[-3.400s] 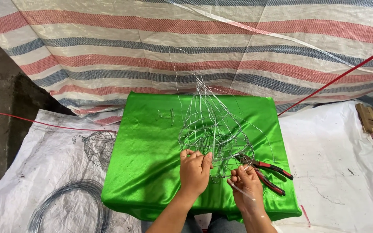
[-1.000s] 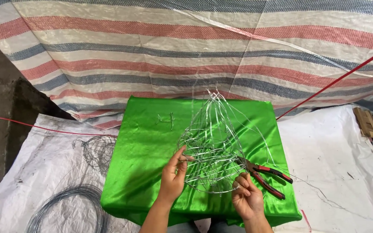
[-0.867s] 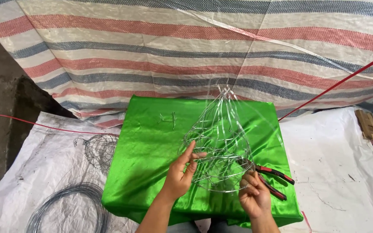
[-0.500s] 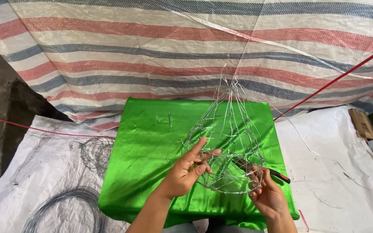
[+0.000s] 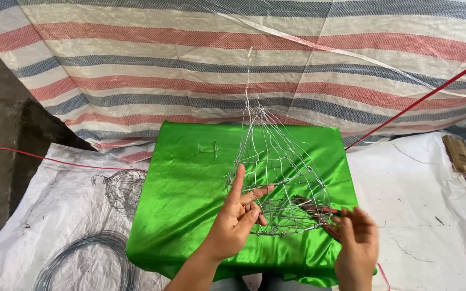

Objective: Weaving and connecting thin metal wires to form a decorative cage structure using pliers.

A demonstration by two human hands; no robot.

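Here the wire basket (image 5: 276, 178) stands raised over the green cloth (image 5: 190, 205), its long axis running from a wide rim near the hands up to a narrow tip pointing away. The left hand (image 5: 238, 218) pinches the rim's left side, forefinger straight up. The right hand (image 5: 357, 242) meets the right side with fingers spread (whether it grips, I cannot tell). Both hands are about equally near; red-handled pliers (image 5: 319, 207) lie behind the mesh.

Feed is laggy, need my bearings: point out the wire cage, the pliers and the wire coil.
wire cage (image 5: 279, 161): head view, mesh side wall.
pliers (image 5: 311, 206): head view, red handle behind the mesh.
wire coil (image 5: 90, 258): head view, loop's top arc.
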